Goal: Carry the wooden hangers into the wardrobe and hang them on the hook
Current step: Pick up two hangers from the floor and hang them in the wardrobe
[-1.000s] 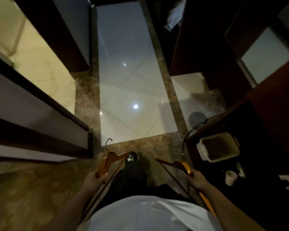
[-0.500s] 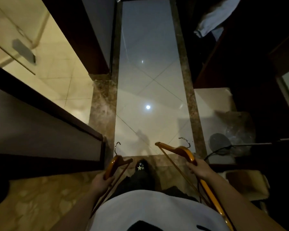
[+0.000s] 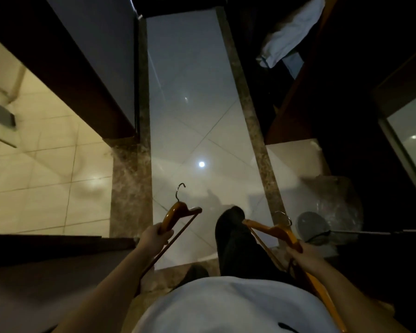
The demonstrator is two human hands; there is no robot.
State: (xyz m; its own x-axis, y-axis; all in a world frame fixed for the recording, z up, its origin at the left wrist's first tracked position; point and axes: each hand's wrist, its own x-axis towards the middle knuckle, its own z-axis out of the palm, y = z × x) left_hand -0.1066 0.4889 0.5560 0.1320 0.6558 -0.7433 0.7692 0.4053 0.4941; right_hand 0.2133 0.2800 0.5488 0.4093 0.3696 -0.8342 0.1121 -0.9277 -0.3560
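Note:
My left hand (image 3: 154, 237) grips one wooden hanger (image 3: 178, 211) by its shoulder, its metal hook pointing up and forward. In my right hand (image 3: 303, 257) I hold a second wooden hanger (image 3: 274, 229) by its shoulder, its far arm pointing left over my leg and its near arm running back under my forearm. Both hangers are orange-brown with a thin crossbar. No wardrobe hook shows in the head view.
A pale tiled corridor (image 3: 190, 116) runs ahead between brown marble borders. Dark wooden panels (image 3: 65, 75) stand at the left and dark cabinetry (image 3: 341, 104) at the right, with white cloth (image 3: 288, 37) hanging at the top right. A clear plastic bag (image 3: 332, 203) and a black cable (image 3: 322, 234) lie at the right.
I have stepped forward along the corridor; my dark-trousered leg swung ahead. Both hands still hold their hangers, and the right one dropped a little lower.

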